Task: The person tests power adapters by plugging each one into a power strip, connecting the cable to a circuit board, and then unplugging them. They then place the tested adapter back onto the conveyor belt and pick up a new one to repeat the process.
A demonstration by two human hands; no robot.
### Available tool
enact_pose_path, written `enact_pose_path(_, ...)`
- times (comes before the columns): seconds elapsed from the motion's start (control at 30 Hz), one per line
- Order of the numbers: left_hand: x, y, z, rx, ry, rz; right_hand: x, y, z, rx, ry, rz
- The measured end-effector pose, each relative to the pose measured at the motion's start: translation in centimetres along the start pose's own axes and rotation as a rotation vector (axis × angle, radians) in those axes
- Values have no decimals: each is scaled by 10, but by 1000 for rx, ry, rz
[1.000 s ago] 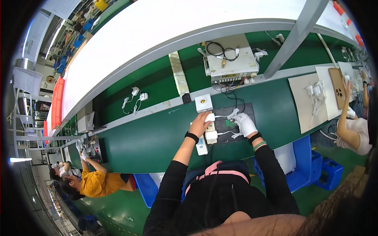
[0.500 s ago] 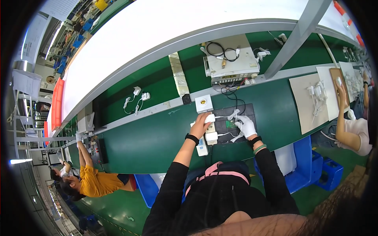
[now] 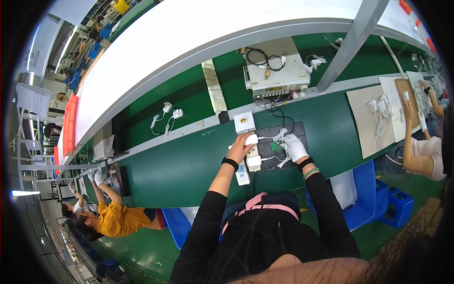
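Observation:
My bare left hand (image 3: 240,148) is closed on a white power adapter (image 3: 251,139) that sits at the upper end of a white power strip (image 3: 243,175). Just below it, a second white adapter (image 3: 254,161) is on the strip, its cable running right. My right hand (image 3: 296,148), in a white glove, has its fingers pinched at a white cable (image 3: 279,136) beside a small green circuit board (image 3: 275,147). The fingertips partly cover what they grip. Board and cables lie on a dark mat (image 3: 299,135).
Behind the mat stand a white box with a round socket (image 3: 244,121) and a bench instrument (image 3: 276,75) with black leads. Two adapters (image 3: 177,113) lie on the back left. A slanted grey post (image 3: 352,45) rises at right; more adapters (image 3: 378,106) rest on cardboard near a co-worker.
My right hand has shifted slightly away from me, fingers nearer the board. My left hand stays on the adapter. The co-workers' hands at both sides have moved.

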State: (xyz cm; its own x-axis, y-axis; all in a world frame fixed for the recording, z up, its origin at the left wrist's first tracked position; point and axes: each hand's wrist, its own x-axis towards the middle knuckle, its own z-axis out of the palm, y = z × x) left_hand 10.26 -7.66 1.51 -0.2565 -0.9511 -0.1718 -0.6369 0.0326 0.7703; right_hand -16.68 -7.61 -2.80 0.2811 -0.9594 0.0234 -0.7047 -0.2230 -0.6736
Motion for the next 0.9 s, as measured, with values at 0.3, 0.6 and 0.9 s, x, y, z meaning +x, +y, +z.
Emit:
enact_pose_path(0.3, 4, -18, -6, -140, 62, 52, 15, -38, -23, 283, 89, 39)
enact_pose_path(0.6, -66, 2, -103, -792, 767, 1, 17, -18, -30, 431, -29, 191)
enact_pose_path(0.9, -160, -95, -86, -548, 931, -440, 28, -1, -29, 368, -265, 188)
